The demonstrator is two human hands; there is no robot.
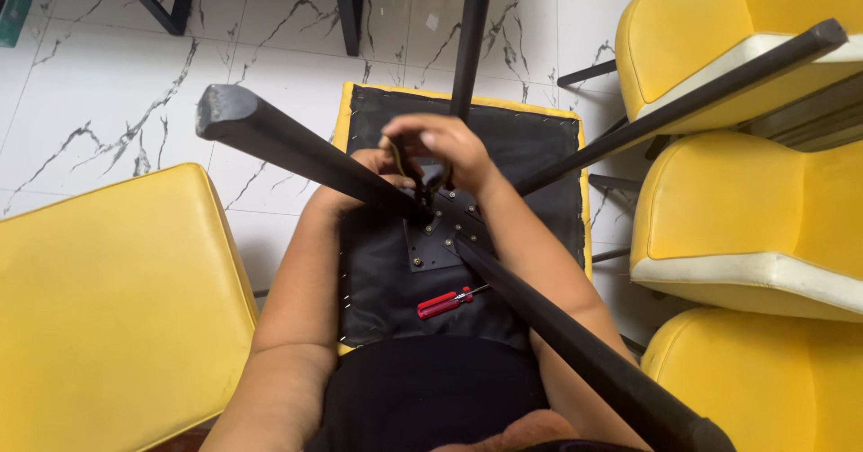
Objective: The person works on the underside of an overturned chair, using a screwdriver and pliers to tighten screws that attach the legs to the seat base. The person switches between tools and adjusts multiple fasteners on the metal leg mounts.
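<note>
Both hands, left hand [373, 166] and right hand [445, 146], pinch pliers [415, 172] at the upturned chair's metal plate [440, 236]; red screwdriver [445, 302] lies near.

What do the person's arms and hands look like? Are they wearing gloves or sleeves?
No gloves and no sleeves. The left hand and right hand are bare, and both forearms are uncovered. No watch, ring or bracelet shows. Only dark clothing on the lap appears below the arms.

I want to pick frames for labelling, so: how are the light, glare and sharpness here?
Head view: even daylight, soft shadows; mild sheen on the yellow seats; wide-lens bending at the edges; the near chair leg is slightly soft; both hands and the red screwdriver are sharp.
</note>
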